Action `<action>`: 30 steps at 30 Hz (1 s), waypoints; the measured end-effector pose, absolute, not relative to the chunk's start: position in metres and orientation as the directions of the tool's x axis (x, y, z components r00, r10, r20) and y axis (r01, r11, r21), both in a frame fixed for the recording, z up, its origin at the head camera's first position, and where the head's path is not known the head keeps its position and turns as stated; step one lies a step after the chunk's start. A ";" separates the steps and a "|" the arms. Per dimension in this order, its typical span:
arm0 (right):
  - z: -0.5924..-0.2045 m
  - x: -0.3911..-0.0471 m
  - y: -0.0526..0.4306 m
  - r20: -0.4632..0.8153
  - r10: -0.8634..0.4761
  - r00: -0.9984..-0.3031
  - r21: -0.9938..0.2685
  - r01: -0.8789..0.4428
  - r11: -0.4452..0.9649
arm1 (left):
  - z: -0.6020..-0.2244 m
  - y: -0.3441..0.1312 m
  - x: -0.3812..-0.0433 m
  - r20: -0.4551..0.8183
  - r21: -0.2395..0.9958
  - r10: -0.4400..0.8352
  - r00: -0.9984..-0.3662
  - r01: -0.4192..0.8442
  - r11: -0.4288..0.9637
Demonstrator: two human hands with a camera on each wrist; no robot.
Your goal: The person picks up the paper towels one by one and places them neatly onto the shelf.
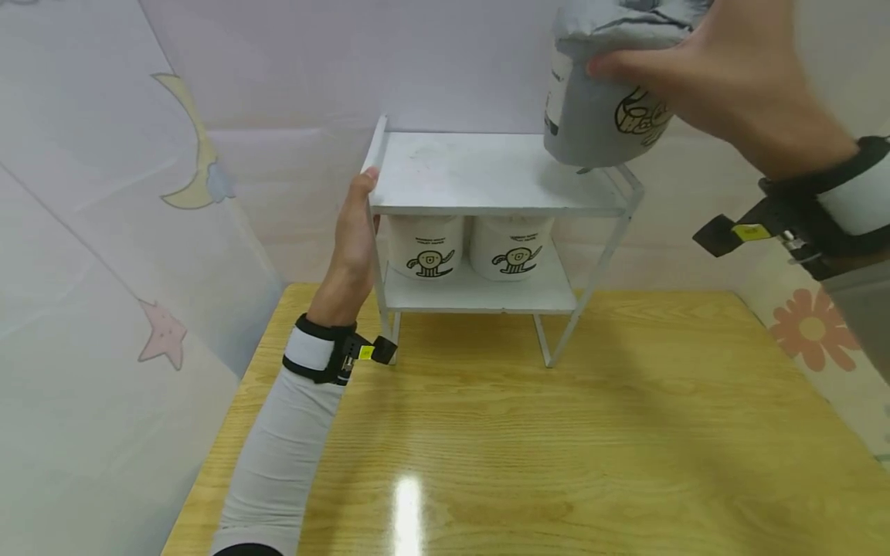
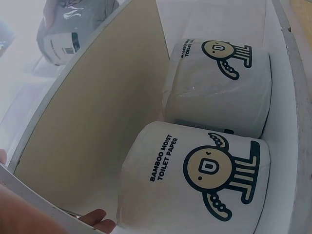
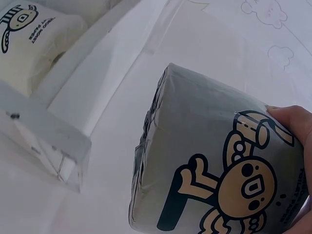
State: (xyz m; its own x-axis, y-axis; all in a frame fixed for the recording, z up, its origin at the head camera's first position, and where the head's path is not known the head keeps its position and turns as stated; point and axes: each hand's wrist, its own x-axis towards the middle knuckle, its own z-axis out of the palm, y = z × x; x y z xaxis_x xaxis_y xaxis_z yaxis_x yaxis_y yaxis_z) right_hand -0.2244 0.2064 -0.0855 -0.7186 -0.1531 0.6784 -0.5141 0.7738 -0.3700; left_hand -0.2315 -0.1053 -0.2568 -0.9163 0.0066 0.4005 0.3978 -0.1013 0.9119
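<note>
A wrapped toilet paper roll [image 1: 591,116] in grey packaging with a cartoon figure is held by my right hand [image 1: 737,85], above the right end of a white two-tier shelf [image 1: 473,170]. In the right wrist view the thumb and fingers lie around one end of this grey roll [image 3: 204,141]. My left hand [image 1: 354,239] grips the shelf's left side frame at the upper tier; in the left wrist view its fingertips [image 2: 92,217] show inside the frame. On the lower tier, two white wrapped toilet paper rolls [image 1: 426,243] stand side by side.
The shelf stands toward the back of a wooden table [image 1: 501,432]. Behind it hangs a pale backdrop [image 1: 292,69], which also covers the left side with a moon and a star. A printed flower [image 1: 813,328] shows on the right.
</note>
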 end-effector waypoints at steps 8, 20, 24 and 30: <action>-0.093 -0.227 0.186 0.593 -0.113 -0.797 -0.454 -0.447 0.771 | -0.257 -0.106 -0.229 0.413 0.907 0.011 -0.911 0.410 -0.100; -0.105 -0.236 0.181 0.422 -0.049 -0.905 -0.498 -0.276 0.822 | -0.255 -0.103 -0.232 0.383 0.919 0.008 -0.924 0.380 -0.105; -0.110 -0.240 0.182 0.380 -0.029 -0.925 -0.507 -0.234 0.830 | -0.256 -0.102 -0.231 0.370 0.924 0.004 -0.929 0.368 -0.104; -0.117 -0.245 0.184 0.329 -0.018 -0.944 -0.517 -0.196 0.833 | -0.257 -0.103 -0.230 0.369 0.925 0.002 -0.929 0.367 -0.092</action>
